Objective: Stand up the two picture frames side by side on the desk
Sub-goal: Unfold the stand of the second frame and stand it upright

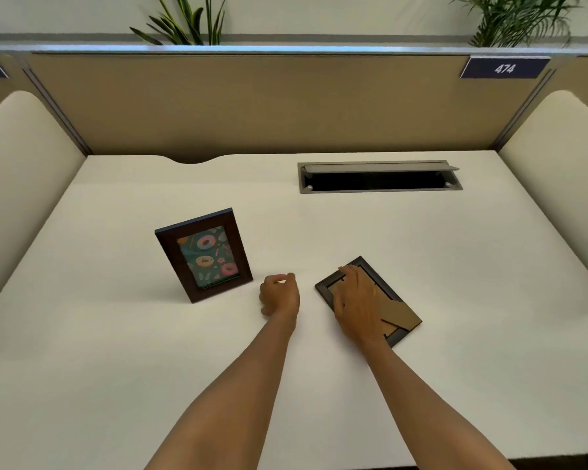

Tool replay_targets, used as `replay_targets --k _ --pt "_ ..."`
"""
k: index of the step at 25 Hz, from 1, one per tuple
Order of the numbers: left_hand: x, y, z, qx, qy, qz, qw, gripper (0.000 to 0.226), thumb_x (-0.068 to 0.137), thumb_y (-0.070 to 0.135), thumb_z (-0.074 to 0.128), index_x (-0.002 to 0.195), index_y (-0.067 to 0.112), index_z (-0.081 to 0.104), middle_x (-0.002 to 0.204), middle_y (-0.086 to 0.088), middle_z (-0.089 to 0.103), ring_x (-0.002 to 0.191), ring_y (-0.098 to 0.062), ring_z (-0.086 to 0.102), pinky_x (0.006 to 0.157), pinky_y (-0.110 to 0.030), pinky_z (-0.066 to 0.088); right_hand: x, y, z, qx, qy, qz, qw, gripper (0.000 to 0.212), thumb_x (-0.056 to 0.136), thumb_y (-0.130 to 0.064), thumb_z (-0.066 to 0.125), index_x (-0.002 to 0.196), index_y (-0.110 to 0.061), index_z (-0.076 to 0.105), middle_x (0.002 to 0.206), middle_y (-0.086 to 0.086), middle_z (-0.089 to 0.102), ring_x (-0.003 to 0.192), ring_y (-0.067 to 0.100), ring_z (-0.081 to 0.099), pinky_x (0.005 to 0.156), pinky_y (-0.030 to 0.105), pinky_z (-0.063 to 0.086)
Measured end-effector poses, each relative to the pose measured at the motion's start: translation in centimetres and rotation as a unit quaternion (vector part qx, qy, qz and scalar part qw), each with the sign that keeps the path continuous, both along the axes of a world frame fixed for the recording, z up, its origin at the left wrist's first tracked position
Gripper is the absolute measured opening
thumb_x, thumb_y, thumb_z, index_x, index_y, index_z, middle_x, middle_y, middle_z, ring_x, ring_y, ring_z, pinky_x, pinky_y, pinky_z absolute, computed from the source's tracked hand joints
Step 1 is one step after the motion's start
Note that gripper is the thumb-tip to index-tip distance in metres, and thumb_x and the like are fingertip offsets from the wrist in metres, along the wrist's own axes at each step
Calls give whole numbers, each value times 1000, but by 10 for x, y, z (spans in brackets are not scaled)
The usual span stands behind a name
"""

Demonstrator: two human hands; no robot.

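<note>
A dark wooden picture frame (204, 255) with a doughnut print stands upright on the white desk (116, 351), left of centre, leaning back slightly. A second dark frame (398, 312) lies face down to its right, its brown cardboard back and stand showing. My right hand (357, 303) rests flat on that frame's back, fingers spread towards its far corner. Between the two frames, my left hand (279, 293) hovers just above the desk with its fingers loosely curled, holding nothing.
A grey cable hatch (379, 177) with its lid raised sits in the desk at the back right. Tan partition walls (252, 103) enclose the desk behind, with cream side panels left and right. A number plate (504, 67) hangs top right. Plants rise behind the partition.
</note>
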State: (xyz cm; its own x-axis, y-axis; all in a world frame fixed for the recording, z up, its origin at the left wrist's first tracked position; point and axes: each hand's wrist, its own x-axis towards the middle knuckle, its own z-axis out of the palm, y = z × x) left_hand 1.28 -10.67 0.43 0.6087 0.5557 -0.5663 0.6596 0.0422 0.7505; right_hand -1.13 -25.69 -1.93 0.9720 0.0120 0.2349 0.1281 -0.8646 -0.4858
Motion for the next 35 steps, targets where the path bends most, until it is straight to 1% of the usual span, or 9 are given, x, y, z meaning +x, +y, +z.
replay_targets --k 4,9,14,18,21,23,29,33,35 --pt "3 -17 5 56 37 -168 984 28 89 30 58 115 25 66 128 -1 57 123 -27 49 108 -43 40 -21 -41 -10 2 12 -39 999 43 89 -25 63 129 -14 51 133 4 54 123 24 50 105 38 36" --pt "9 -26 10 68 66 -279 955 33 91 33 53 120 29 68 135 -3 51 130 -25 40 108 -42 38 -38 -82 -16 -19 29 -28 999 48 81 -41 62 124 -23 49 130 -5 49 119 15 46 106 36 32" --pt "14 -31 16 54 75 -318 944 24 90 24 47 97 23 70 129 -5 54 129 -27 37 105 -47 43 -38 -92 -22 -50 34 9 998 45 81 -38 48 123 -22 51 125 -3 51 119 17 45 106 38 28" --pt "20 -29 17 54 72 -344 935 10 91 22 52 85 16 56 85 0 51 105 -28 47 103 -38 44 -34 -91 -24 -74 44 27 996 45 86 -38 40 124 -18 52 125 1 52 118 17 44 104 40 27" --pt "24 -24 16 3 74 -321 944 28 88 22 58 70 16 38 68 -1 37 71 -22 39 65 -29 36 -28 -94 -23 -98 57 59 992 46 92 -42 35 127 -16 52 127 2 51 120 19 46 104 41 29" --pt "26 -19 14 -27 80 -309 947 28 85 19 62 72 13 38 71 -2 38 68 -20 37 59 -29 28 -23 -96 -22 -104 67 75 989 44 96 -42 35 128 -16 52 129 3 51 121 20 46 104 39 28" --pt "32 -9 9 -54 105 -305 945 23 80 16 72 80 9 50 77 -5 50 66 -19 47 58 -27 42 -13 -90 -17 -164 67 101 979 37 100 -33 45 130 -12 52 131 7 52 122 26 49 106 42 32" --pt "27 -8 2 -116 108 -295 942 49 78 20 81 118 4 58 114 -11 63 102 -25 61 78 -33 50 -9 -76 -8 -204 20 102 973 46 95 -37 35 119 -8 61 119 11 62 107 30 61 98 49 46" --pt "25 -8 0 -126 96 -272 949 50 80 17 82 123 1 59 115 -13 65 99 -24 63 78 -33 50 -5 -71 -5 -222 24 105 969 48 95 -39 34 118 -8 63 118 11 64 105 29 63 98 50 47"
